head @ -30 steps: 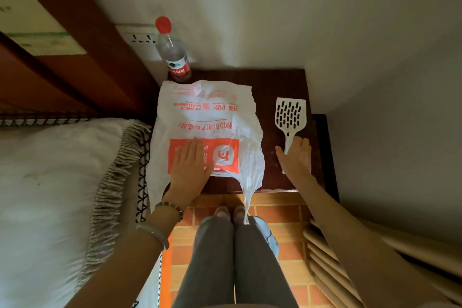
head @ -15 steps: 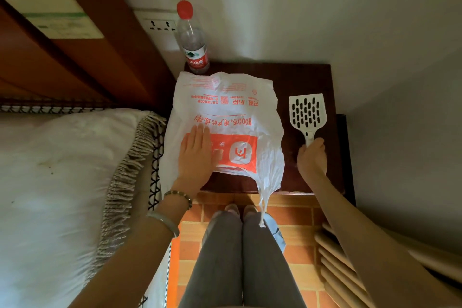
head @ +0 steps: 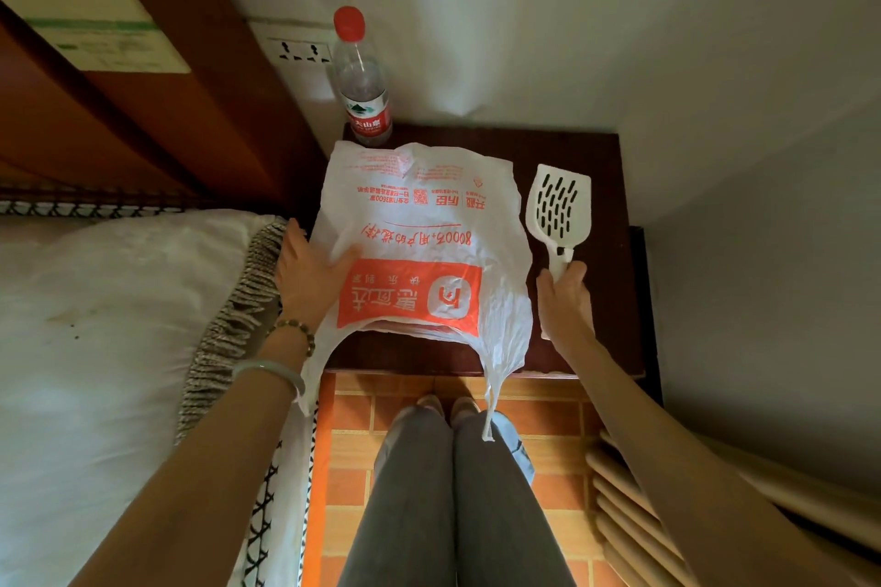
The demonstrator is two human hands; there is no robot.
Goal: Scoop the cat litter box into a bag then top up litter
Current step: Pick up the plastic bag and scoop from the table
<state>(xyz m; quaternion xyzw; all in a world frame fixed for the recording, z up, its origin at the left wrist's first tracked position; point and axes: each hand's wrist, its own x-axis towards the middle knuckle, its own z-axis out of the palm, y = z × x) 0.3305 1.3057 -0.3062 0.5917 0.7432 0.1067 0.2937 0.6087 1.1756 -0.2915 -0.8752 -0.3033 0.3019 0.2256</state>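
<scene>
Head: one bag, one scoop

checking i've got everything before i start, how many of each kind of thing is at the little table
plastic bag: 1, left hand at its edge
litter scoop: 1, handle held by the right hand
water bottle: 1
total: 3

Home bedroom: bed, wooden nightstand, wall socket.
</scene>
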